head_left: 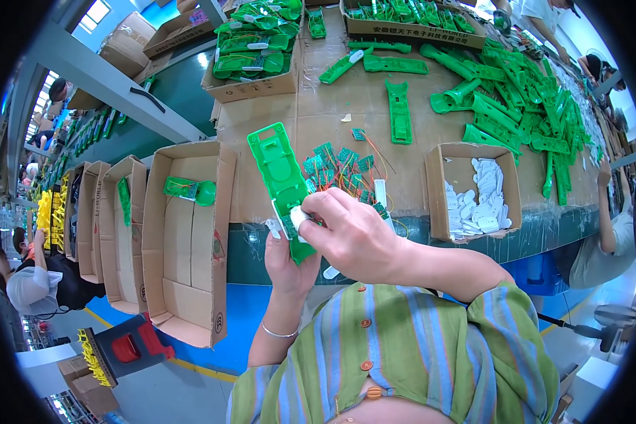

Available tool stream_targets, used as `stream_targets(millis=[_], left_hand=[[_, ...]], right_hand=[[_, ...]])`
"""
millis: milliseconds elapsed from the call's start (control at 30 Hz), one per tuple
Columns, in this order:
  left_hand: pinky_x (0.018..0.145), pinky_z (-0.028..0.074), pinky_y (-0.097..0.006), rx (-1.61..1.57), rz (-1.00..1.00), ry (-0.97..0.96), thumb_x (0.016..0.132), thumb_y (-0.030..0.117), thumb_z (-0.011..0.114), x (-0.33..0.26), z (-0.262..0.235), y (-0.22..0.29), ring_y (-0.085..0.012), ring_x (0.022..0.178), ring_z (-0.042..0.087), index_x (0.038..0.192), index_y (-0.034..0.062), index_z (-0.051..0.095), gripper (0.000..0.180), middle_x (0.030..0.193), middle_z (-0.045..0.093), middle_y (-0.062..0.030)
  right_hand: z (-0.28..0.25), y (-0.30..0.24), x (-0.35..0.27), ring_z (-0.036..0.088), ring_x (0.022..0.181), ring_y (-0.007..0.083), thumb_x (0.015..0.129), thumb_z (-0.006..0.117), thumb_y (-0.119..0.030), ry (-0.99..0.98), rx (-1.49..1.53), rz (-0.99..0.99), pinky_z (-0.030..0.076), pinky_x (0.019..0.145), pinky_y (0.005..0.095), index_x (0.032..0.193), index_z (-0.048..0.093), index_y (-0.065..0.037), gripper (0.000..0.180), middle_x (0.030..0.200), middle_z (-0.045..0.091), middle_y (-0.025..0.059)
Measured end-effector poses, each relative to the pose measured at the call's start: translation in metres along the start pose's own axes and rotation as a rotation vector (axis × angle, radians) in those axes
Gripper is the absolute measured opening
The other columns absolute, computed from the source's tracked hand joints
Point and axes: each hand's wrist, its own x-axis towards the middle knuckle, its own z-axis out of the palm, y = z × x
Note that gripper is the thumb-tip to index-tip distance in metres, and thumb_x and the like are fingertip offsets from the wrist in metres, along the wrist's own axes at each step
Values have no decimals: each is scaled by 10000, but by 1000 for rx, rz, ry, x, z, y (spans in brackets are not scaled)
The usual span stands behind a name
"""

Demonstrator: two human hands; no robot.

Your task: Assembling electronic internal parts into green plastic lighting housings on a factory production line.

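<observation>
The left hand (290, 258) grips the lower end of a long green plastic housing (281, 180), which stands tilted up and away from it. The right hand (353, 233) closes over the same end, its fingertips pinching a small white part (298, 218) against the housing. Just beyond the right hand, a heap of small green circuit boards (336, 166) with coloured wires lies on the cardboard-covered table (325, 92); farther right sits an open box of white parts (480, 194).

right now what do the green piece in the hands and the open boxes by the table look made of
Green piece: looks like moulded plastic, with a uniform bright colour, slight sheen and crisp moulded recesses. Boxes: corrugated cardboard, matte brown with folded flaps.
</observation>
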Motion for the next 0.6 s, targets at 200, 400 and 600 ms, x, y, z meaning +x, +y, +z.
stream_targets(millis=[200, 400, 600], left_hand=[[865, 454, -314, 260, 50, 136, 931, 248, 426, -4, 2, 0, -192, 1018, 546, 1214, -11, 425, 384, 1139, 535, -94], [842, 449, -282, 312, 48, 171, 912, 183, 475, -2, 6, -3, -164, 1002, 546, 1217, -29, 430, 374, 1118, 542, -89], [823, 439, -275, 459, 82, 62, 855, 86, 561, 3, 15, 0, -146, 956, 546, 1166, -39, 463, 350, 1070, 558, -81]], right_hand=[[6, 11, -10, 536, 758, 225, 610, 598, -76, 23, -109, -180, 485, 550, 290, 798, 561, 39, 223, 889, 516, 143], [18, 19, -23, 546, 785, 228, 608, 604, -75, 72, -191, -181, 495, 581, 289, 799, 564, 32, 223, 908, 527, 151], [-5, 31, -27, 566, 854, 201, 657, 623, 75, 187, 324, -26, 490, 664, 267, 941, 579, 21, 292, 954, 543, 117]])
